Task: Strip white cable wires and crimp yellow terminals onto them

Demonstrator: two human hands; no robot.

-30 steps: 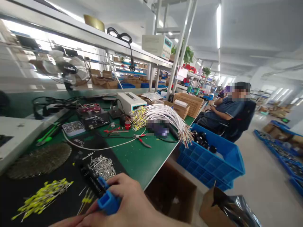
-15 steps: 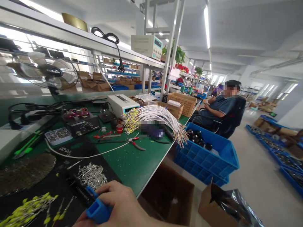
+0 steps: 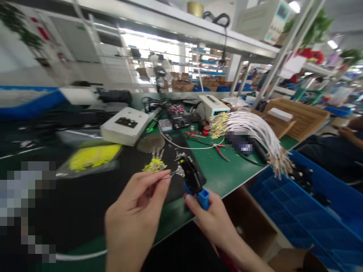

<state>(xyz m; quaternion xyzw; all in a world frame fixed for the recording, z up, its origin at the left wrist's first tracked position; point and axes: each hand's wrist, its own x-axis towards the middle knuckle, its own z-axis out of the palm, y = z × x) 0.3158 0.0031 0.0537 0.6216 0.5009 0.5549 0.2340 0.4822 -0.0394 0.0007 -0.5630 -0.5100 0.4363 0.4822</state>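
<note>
My left hand (image 3: pixel 136 215) pinches a thin wire (image 3: pixel 173 173) between thumb and fingertips, its bare end pointing right. In my right hand (image 3: pixel 212 215) is a crimping tool (image 3: pixel 193 174) with blue handles and a black head, tilted up and to the left. The wire's end lies close to the tool's head; whether it is in the jaws I cannot tell. Behind the tool is a pile of small silver terminals (image 3: pixel 179 170), partly covered. Beyond my left fingertips sits a heap of yellow-ended terminals (image 3: pixel 154 165). A white cable (image 3: pixel 82 256) runs in at lower left toward my left wrist.
Farther right lie a bundle of white wires (image 3: pixel 252 122) and red-and-grey pliers (image 3: pixel 221 152). A bag of yellow pieces (image 3: pixel 95 156) and a white box (image 3: pixel 124 126) stand on the left. Blue crates (image 3: pixel 295 215) and a cardboard box (image 3: pixel 252 215) are beside the table edge, near a seated person.
The view has swung left. My left hand has come into view with a wire in its fingertips. My right hand still holds the crimping tool, now raised with its head near the wire.
</note>
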